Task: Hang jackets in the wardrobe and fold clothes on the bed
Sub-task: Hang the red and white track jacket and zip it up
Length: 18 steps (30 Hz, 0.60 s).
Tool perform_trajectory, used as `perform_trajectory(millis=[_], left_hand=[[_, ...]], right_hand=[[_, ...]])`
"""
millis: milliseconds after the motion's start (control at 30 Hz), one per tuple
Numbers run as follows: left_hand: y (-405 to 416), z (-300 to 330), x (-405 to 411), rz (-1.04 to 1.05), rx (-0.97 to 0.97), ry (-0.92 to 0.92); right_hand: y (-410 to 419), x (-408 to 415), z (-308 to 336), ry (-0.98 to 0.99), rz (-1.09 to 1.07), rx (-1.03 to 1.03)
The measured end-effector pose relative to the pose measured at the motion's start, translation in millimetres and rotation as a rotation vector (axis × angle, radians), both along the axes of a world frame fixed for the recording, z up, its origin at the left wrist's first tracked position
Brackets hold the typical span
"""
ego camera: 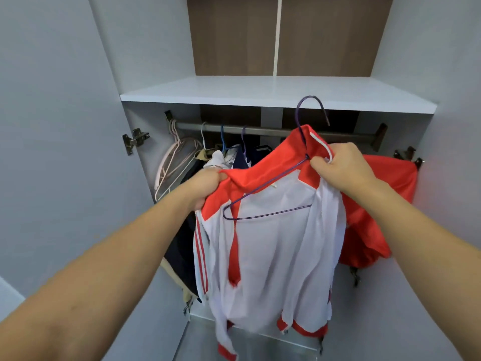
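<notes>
Wardrobe (278, 96), big and white, is standing open, its grey metal rail (273, 131) waiting. In front, a red-and-white zip jacket (273, 243) is going onto a thin purple wire hanger (263, 201). Left hand (205, 187) is gripping the shoulder; right hand (338, 165) is pinching collar and hanger. Next, I think, the hook needs lifting onto the rail.

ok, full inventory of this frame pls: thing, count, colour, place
jacket: 1, red and white, held up before the wardrobe, partly on the purple hanger
purple hanger: 1, inside the jacket, hook not yet on the rail
rail: 1, grey, under the shelf
shelf: 1, white, above the rail
empty hangers: several, pale pink/white, left end of rail
hung clothes: a few, dark, tan and white, left of centre
red garment: 1, right, behind the jacket
left hand: grips jacket shoulder
right hand: grips collar at the hanger neck
</notes>
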<state>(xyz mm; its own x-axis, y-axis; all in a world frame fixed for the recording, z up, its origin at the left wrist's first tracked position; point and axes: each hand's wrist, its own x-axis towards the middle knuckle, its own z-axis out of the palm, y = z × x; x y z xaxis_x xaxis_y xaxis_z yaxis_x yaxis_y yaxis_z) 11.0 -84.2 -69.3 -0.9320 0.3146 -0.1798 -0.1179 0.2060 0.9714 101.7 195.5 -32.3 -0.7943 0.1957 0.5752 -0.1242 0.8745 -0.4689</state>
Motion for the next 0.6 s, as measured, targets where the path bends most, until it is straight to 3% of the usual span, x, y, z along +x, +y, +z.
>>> perform_trajectory(millis=[200, 367, 500, 600], left_hand=[[19.7, 66.4, 12.9, 0.109, 0.183, 0.014], [53.9, 104.3, 31.7, 0.125, 0.393, -0.079], [54.2, 111.6, 36.2, 0.017, 0.504, -0.078], [50.5, 99.2, 37.4, 0.014, 0.261, 0.166]], right_hand=[[-28.8, -12.0, -14.9, -0.025, -0.001, -0.002], [-53.0, -21.2, -25.6, -0.030, 0.072, 0.009], [-52.5, -23.6, -20.4, -0.053, 0.064, -0.295], [-49.6, -24.1, -14.8, 0.015, 0.110, -0.579]])
